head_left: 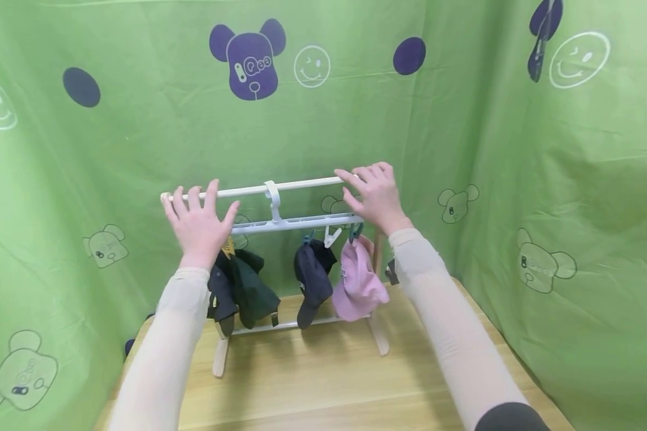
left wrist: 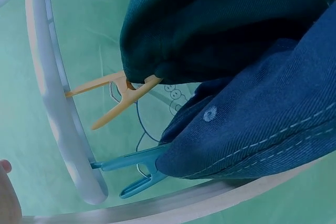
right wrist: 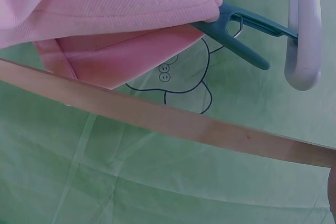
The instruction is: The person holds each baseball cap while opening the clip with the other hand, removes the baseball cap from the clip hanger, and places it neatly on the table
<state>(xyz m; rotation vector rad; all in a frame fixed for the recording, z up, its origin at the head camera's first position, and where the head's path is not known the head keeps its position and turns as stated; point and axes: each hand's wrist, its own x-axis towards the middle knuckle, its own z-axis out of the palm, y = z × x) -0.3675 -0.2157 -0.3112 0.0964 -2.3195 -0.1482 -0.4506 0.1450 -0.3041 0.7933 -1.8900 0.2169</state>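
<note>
My left hand (head_left: 196,227) reaches the left end of the white top rod (head_left: 242,191), fingers straight and spread at it. At the rod's right end is my right hand (head_left: 376,194), its fingers extended over the rod. A pale blue clip hanger (head_left: 296,224) hangs by its hook (head_left: 273,200) from the rod. A yellow clip (left wrist: 123,95) holds a dark green cap (head_left: 253,293); beside it a blue clip (left wrist: 134,169) holds a navy cap (left wrist: 252,124). Further right hang another navy cap (head_left: 314,278) and a pink cap (head_left: 357,281), the latter in a teal clip (right wrist: 239,27).
A white clip (head_left: 331,237) hangs between the two right-hand caps, holding nothing. The rack's wooden feet (head_left: 377,335) stand on a wooden table (head_left: 313,383); a low crossbar (head_left: 288,325) joins its sides. Green patterned curtain (head_left: 140,149) surrounds the table at the back and sides.
</note>
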